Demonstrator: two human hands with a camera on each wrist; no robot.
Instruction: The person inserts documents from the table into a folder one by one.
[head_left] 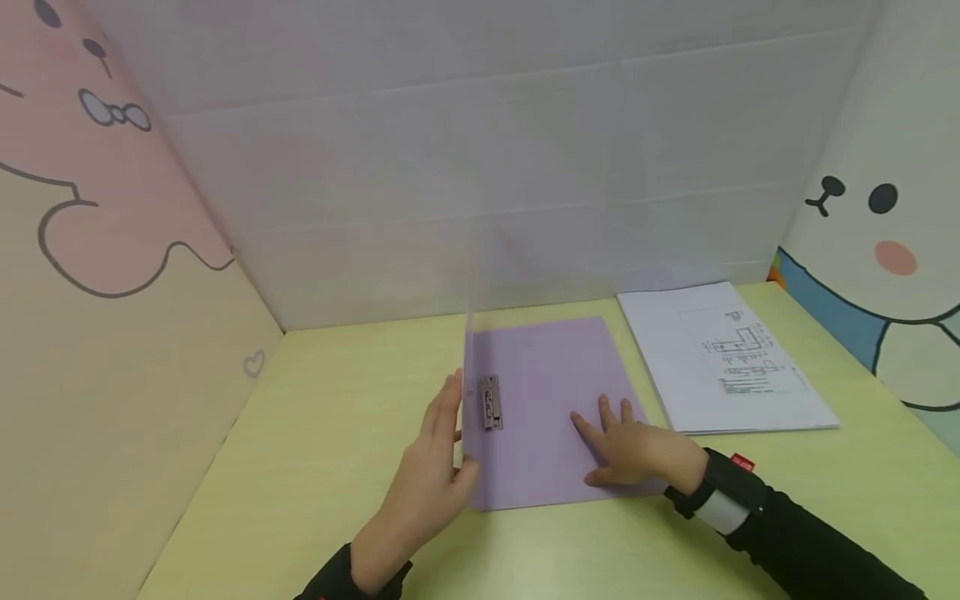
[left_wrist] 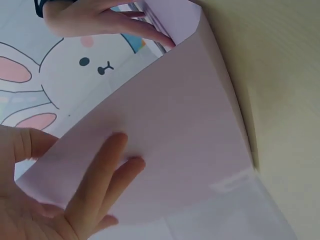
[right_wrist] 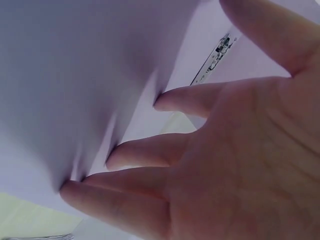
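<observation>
A pale purple clip folder lies on the table, a metal clip near its fold. Its left cover stands nearly upright, edge-on in the head view. My left hand holds that cover by its near part, thumb on one face and fingers on the other. On the folder's flat right side rests my right hand, fingers spread and fingertips touching the surface. The right wrist view shows those fingertips against the purple sheet, with the clip behind.
To the right of the folder lies a stack of white paper, its top sheet printed with a line drawing. The yellow table meets a white covered wall at the back. Side panels with cartoon animals flank it.
</observation>
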